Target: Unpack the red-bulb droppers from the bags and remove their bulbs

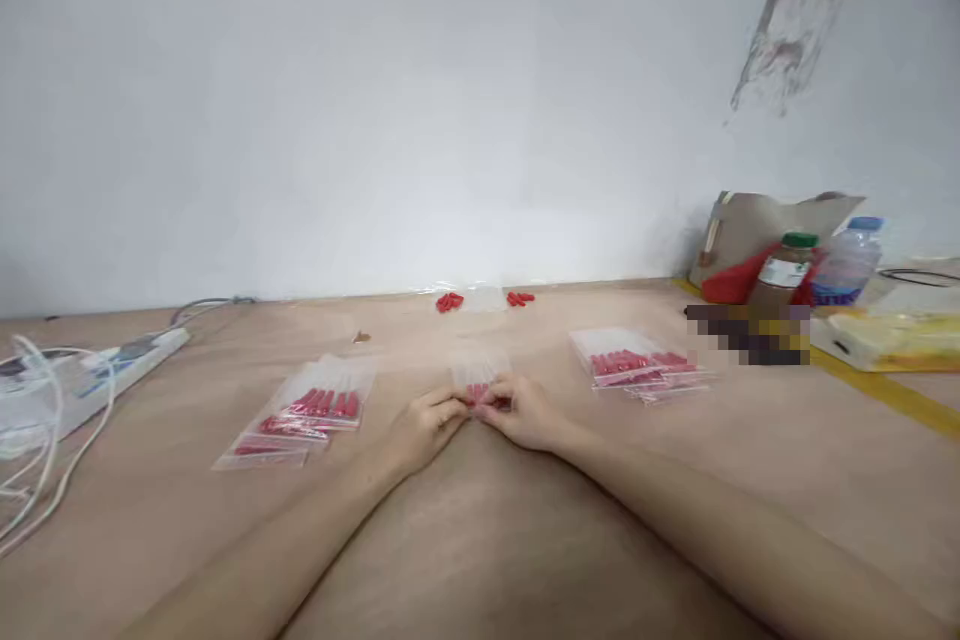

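Observation:
A small clear zip bag (480, 362) with red pieces inside lies flat on the table in front of me. My left hand (429, 428) pinches the left part of its near edge. At the right part of that edge, the thumb and fingers of my right hand (529, 415) are closed on it too. The fingertips nearly meet and cover part of the bag. Overlapping filled zip bags lie to the left (330, 404) and to the right (637, 365). By the wall are two small piles of red pieces, one left (450, 302) and one right (520, 299).
A white power strip (146, 365) and looped white cables (109, 410) are at the left. On the right stand a green-capped bottle (784, 272) and a blue-capped bottle (851, 260), near a yellow packet (900, 338). A small brown scrap (361, 337) lies farther back.

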`<state>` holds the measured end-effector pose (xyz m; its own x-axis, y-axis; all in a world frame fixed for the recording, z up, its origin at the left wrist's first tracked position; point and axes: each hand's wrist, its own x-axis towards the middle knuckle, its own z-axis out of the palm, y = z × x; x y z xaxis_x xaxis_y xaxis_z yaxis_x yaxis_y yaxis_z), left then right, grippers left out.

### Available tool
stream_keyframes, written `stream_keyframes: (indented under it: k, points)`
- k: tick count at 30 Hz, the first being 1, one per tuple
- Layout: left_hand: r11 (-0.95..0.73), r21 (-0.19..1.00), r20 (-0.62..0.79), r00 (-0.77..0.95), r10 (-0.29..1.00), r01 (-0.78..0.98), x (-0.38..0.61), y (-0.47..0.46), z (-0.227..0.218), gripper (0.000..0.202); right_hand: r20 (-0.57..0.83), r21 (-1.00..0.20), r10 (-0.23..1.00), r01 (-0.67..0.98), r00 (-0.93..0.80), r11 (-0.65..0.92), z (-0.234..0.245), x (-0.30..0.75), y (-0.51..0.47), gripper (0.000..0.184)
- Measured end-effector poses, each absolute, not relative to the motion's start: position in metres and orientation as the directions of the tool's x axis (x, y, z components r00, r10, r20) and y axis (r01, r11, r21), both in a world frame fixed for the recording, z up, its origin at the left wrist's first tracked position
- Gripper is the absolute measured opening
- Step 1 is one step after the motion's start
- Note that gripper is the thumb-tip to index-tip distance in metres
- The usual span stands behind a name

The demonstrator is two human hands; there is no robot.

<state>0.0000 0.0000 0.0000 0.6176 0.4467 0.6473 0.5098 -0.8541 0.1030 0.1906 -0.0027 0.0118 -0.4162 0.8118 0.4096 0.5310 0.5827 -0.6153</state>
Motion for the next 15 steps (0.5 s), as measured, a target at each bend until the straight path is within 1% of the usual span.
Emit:
stream_keyframes:
  k: [3,5,10,15]
  points:
    - [-0.856,0.082,0.652,0.622,0.433,0.51,0.0005,-0.0028,-0.0001,0.015,0.421,-0.607,0.83,0.566,-0.367,0.558,0.011,0.1903,-0.0046,0.014]
    - [-0.854,0.08,0.662,0.613,0.432,0.514,0.0009,-0.0041,0.0002,0.015,0.44,-0.577,0.821,0.587,-0.363,0.568,0.0119,0.191,-0.0067,0.015]
    - [-0.853,0.109,0.65,0.613,0.449,0.51,0.0013,-0.0055,0.0023,0.015,0.509,-0.45,0.734,0.587,-0.45,0.673,0.0136,0.1929,-0.0104,0.009]
    - [-0.853,0.099,0.641,0.622,0.449,0.513,0.0029,-0.0059,0.0053,0.015,0.542,-0.296,0.667,0.627,-0.512,0.721,0.0093,0.1893,-0.0107,0.012]
